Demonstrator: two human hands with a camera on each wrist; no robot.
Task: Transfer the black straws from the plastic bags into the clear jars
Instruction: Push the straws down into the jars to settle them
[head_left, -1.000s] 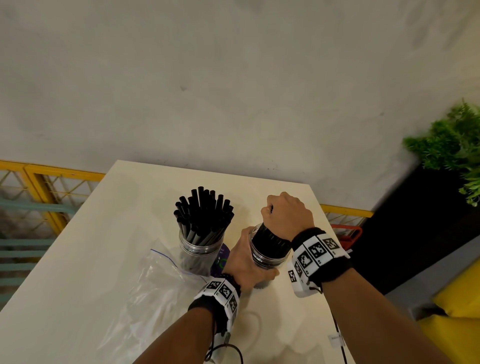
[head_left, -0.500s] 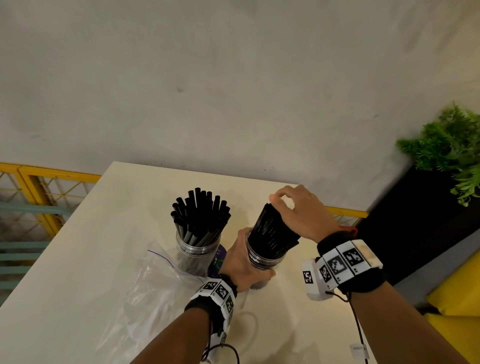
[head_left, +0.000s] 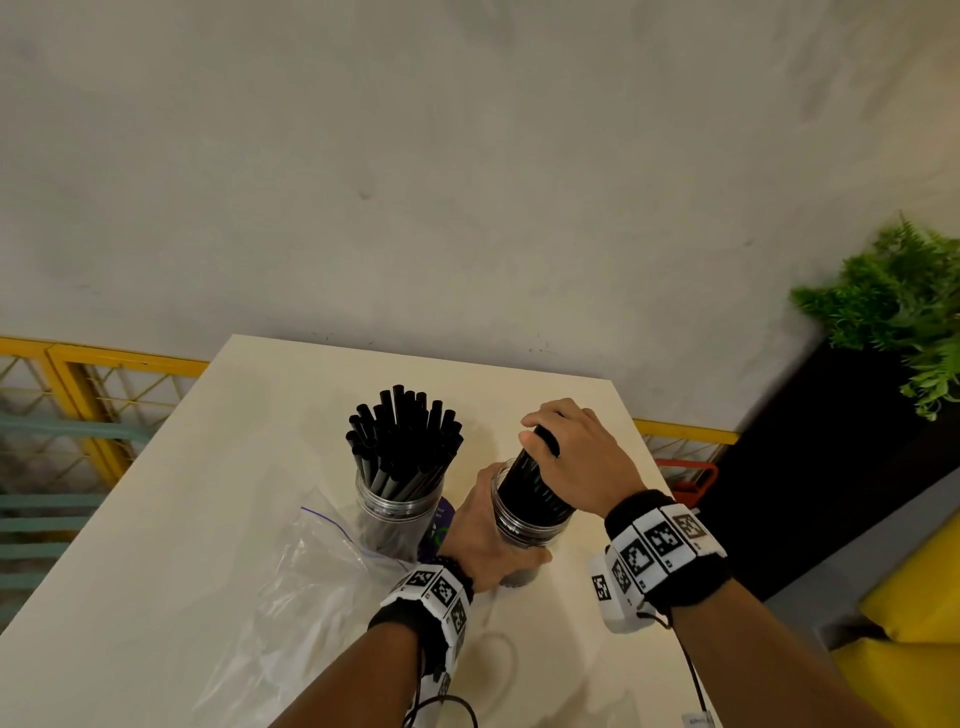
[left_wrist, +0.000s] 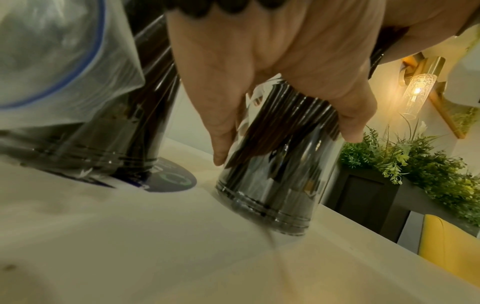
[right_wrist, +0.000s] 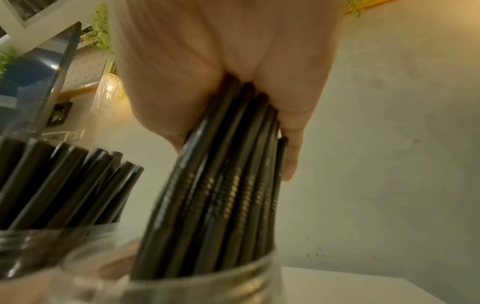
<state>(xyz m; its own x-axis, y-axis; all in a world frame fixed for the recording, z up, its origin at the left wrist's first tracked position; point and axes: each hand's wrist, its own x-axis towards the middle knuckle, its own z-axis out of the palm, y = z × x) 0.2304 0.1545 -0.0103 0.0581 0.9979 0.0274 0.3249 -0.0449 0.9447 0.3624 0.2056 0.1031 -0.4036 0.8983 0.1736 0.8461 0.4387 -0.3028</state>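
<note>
The left hand (head_left: 485, 540) grips the right jar (head_left: 524, 525) to steady it on the desk (head_left: 208, 519), likely so the right hand's (head_left: 582, 462) fingers, clenched around the straw bundle (right_wrist: 223, 185), can seat it.

2 hands at 1 jar of black straws

The left hand (head_left: 480, 540) grips the right-hand clear jar (head_left: 524, 525) on the cream table (head_left: 171, 519); the right hand (head_left: 576, 457) closes over its bundle of straws (head_left: 535, 480). Beside it stand a second jar (head_left: 397, 514), its own straws (head_left: 402, 436) fanned out, and an empty plastic bag (head_left: 306, 592).
</note>
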